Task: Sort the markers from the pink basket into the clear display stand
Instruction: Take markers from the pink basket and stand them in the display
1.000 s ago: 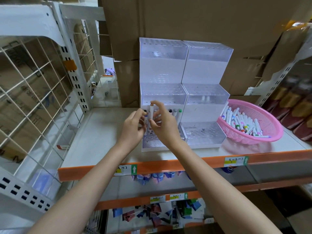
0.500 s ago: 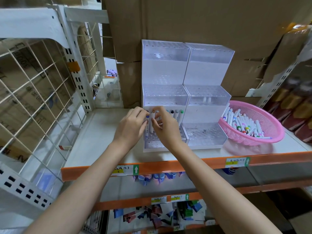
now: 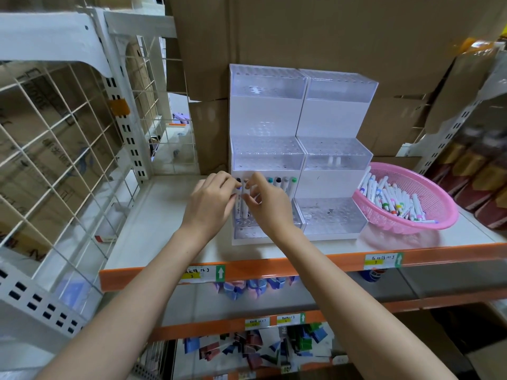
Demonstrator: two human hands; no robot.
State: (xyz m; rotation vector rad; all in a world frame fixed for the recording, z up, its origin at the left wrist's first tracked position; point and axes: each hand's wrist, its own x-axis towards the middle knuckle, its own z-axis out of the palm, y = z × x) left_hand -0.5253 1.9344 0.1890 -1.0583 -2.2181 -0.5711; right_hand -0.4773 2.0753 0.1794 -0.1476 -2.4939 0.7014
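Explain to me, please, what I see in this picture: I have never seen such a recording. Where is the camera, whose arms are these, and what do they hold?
There is no machine here: a person works with bare hands, and a camera worn on the head looks forward and down, so the two arms enter from below. The left hand and the right hand meet at a white marker, which stands upright at the lowest step of the clear display stand; the fingers of both pinch it. A few markers with coloured caps stand in a row beside it. The stand rests on a white shelf with an orange front edge. To the right on the same shelf lies a pink basket with many more markers in it. Cardboard boxes stand behind.
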